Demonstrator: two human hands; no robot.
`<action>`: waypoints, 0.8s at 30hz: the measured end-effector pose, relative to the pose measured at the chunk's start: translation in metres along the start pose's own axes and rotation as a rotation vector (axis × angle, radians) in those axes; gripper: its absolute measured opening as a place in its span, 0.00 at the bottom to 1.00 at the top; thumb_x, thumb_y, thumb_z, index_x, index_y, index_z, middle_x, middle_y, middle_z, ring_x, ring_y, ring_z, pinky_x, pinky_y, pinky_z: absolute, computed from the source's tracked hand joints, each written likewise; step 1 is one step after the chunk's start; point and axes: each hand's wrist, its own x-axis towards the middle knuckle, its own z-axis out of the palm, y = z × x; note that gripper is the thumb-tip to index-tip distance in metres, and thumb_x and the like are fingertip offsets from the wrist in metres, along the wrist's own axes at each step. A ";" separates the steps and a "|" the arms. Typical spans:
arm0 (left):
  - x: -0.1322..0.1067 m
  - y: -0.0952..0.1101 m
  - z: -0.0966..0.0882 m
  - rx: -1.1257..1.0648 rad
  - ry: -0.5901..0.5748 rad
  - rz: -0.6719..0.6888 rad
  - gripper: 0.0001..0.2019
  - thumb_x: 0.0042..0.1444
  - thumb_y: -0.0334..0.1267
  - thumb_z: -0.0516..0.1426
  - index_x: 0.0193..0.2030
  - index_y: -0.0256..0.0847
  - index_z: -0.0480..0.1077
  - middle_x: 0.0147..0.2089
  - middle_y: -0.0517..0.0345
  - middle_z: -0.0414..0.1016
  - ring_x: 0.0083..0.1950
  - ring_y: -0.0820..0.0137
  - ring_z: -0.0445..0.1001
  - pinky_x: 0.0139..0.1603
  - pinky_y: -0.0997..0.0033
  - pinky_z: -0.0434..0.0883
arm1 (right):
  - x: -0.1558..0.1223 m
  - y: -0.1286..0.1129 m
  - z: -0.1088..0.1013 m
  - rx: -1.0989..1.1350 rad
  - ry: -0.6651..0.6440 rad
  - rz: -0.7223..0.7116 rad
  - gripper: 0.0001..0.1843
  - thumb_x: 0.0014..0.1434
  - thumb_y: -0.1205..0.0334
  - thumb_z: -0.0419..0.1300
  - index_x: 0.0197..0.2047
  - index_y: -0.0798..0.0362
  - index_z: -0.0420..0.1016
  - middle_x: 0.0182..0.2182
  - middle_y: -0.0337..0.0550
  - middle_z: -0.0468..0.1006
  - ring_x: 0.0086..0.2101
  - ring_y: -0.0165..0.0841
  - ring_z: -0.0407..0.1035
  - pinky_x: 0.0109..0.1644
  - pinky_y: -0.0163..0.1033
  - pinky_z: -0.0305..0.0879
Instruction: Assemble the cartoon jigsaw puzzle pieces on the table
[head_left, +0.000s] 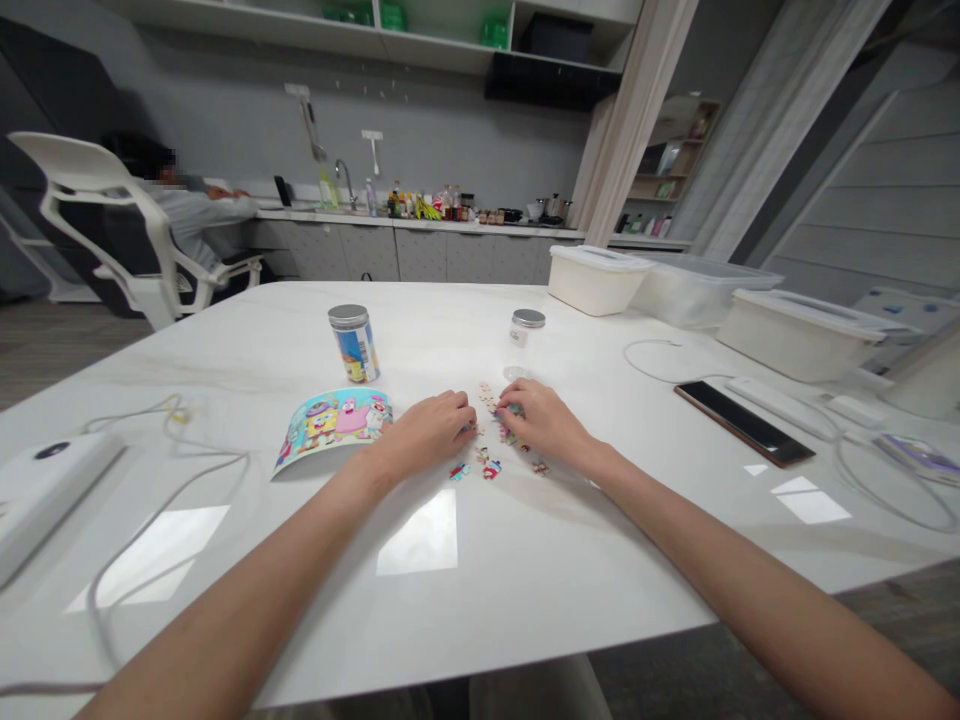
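Two grips are down at the loose jigsaw pieces (495,440) on the white table (540,580). Left grip (427,432) is curled at their left edge, right grip (544,422) over them, fingers bunched; can't tell if either is clamped on a piece. Risk: pieces are small and flat, so a palm sweep scatters them or pushes one under the picture sheet (334,425). Arm contact could tip the printed canister (354,343).
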 end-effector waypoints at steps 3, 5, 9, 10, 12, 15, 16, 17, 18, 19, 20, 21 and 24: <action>0.000 0.001 0.001 -0.002 0.014 0.002 0.09 0.65 0.35 0.51 0.42 0.38 0.72 0.43 0.52 0.71 0.43 0.66 0.71 0.43 0.68 0.67 | 0.000 -0.001 0.001 0.017 0.000 -0.029 0.08 0.61 0.69 0.57 0.37 0.57 0.78 0.39 0.49 0.77 0.43 0.39 0.70 0.50 0.45 0.65; 0.000 0.002 0.002 0.003 0.030 0.006 0.09 0.66 0.36 0.51 0.42 0.38 0.72 0.43 0.52 0.71 0.43 0.66 0.71 0.44 0.67 0.67 | 0.000 -0.001 0.003 0.024 -0.023 -0.054 0.08 0.60 0.69 0.57 0.37 0.56 0.78 0.40 0.49 0.77 0.43 0.38 0.70 0.50 0.45 0.65; 0.001 0.003 0.005 0.020 0.076 0.006 0.11 0.66 0.38 0.50 0.45 0.37 0.71 0.43 0.52 0.70 0.43 0.66 0.71 0.44 0.66 0.67 | -0.001 0.002 0.007 0.040 -0.069 -0.069 0.08 0.60 0.69 0.57 0.38 0.55 0.79 0.41 0.48 0.76 0.44 0.37 0.70 0.52 0.44 0.65; 0.001 0.004 0.005 0.023 0.079 0.012 0.11 0.67 0.38 0.50 0.45 0.37 0.71 0.43 0.52 0.70 0.43 0.66 0.71 0.43 0.67 0.67 | -0.001 0.003 0.007 0.043 -0.075 -0.066 0.08 0.60 0.68 0.58 0.39 0.54 0.79 0.42 0.47 0.76 0.44 0.37 0.70 0.52 0.43 0.65; 0.001 0.004 0.005 0.024 0.076 0.026 0.11 0.67 0.38 0.50 0.42 0.37 0.72 0.42 0.52 0.70 0.42 0.66 0.70 0.42 0.67 0.67 | -0.001 0.005 0.006 0.047 -0.084 -0.063 0.08 0.60 0.67 0.58 0.39 0.52 0.80 0.42 0.47 0.75 0.44 0.37 0.70 0.52 0.43 0.65; 0.002 0.006 0.004 0.023 0.063 0.029 0.11 0.67 0.35 0.50 0.39 0.37 0.72 0.41 0.52 0.69 0.40 0.68 0.70 0.41 0.68 0.66 | -0.001 0.005 0.004 0.046 -0.098 -0.059 0.09 0.61 0.66 0.59 0.40 0.50 0.81 0.43 0.46 0.75 0.44 0.38 0.70 0.52 0.44 0.65; 0.002 0.006 0.004 0.030 0.060 0.030 0.11 0.66 0.34 0.49 0.39 0.37 0.72 0.41 0.52 0.69 0.39 0.68 0.70 0.41 0.68 0.67 | -0.001 0.004 0.003 0.043 -0.105 -0.055 0.09 0.61 0.65 0.59 0.40 0.50 0.82 0.43 0.46 0.75 0.44 0.38 0.70 0.52 0.44 0.65; 0.002 0.006 0.004 0.041 0.058 0.033 0.11 0.67 0.34 0.49 0.39 0.36 0.72 0.41 0.52 0.70 0.39 0.68 0.70 0.41 0.68 0.67 | -0.002 0.004 0.003 0.039 -0.112 -0.051 0.09 0.61 0.65 0.59 0.40 0.50 0.82 0.43 0.47 0.75 0.44 0.38 0.70 0.52 0.44 0.65; 0.002 0.007 0.005 0.055 0.058 0.038 0.12 0.67 0.33 0.48 0.39 0.36 0.72 0.41 0.52 0.70 0.38 0.68 0.70 0.41 0.68 0.67 | -0.002 0.003 0.003 0.035 -0.117 -0.048 0.09 0.61 0.65 0.59 0.40 0.50 0.82 0.44 0.47 0.75 0.45 0.39 0.69 0.52 0.44 0.65; 0.002 0.006 0.006 0.067 0.063 0.043 0.13 0.67 0.33 0.47 0.39 0.36 0.71 0.41 0.52 0.70 0.38 0.68 0.70 0.41 0.68 0.67 | -0.002 0.003 0.003 0.034 -0.119 -0.046 0.10 0.62 0.65 0.59 0.41 0.50 0.82 0.44 0.47 0.75 0.45 0.39 0.69 0.52 0.44 0.65; 0.002 0.006 0.007 0.077 0.069 0.047 0.13 0.67 0.33 0.46 0.39 0.36 0.71 0.41 0.52 0.70 0.39 0.68 0.70 0.41 0.67 0.67 | -0.002 0.003 0.003 0.037 -0.118 -0.045 0.10 0.62 0.65 0.59 0.42 0.50 0.82 0.44 0.47 0.75 0.45 0.39 0.69 0.52 0.44 0.65; 0.002 0.005 0.009 0.083 0.076 0.050 0.13 0.68 0.33 0.45 0.40 0.36 0.71 0.41 0.52 0.71 0.39 0.68 0.70 0.42 0.67 0.67 | -0.002 0.003 0.003 0.043 -0.114 -0.046 0.10 0.62 0.65 0.58 0.43 0.50 0.81 0.44 0.47 0.75 0.45 0.39 0.69 0.52 0.44 0.65; 0.002 0.003 0.011 0.094 0.075 0.050 0.12 0.67 0.31 0.46 0.42 0.35 0.70 0.42 0.51 0.71 0.40 0.67 0.71 0.43 0.67 0.67 | -0.002 0.003 0.004 0.063 -0.095 -0.031 0.12 0.61 0.66 0.59 0.48 0.53 0.77 0.45 0.49 0.75 0.45 0.39 0.69 0.52 0.44 0.65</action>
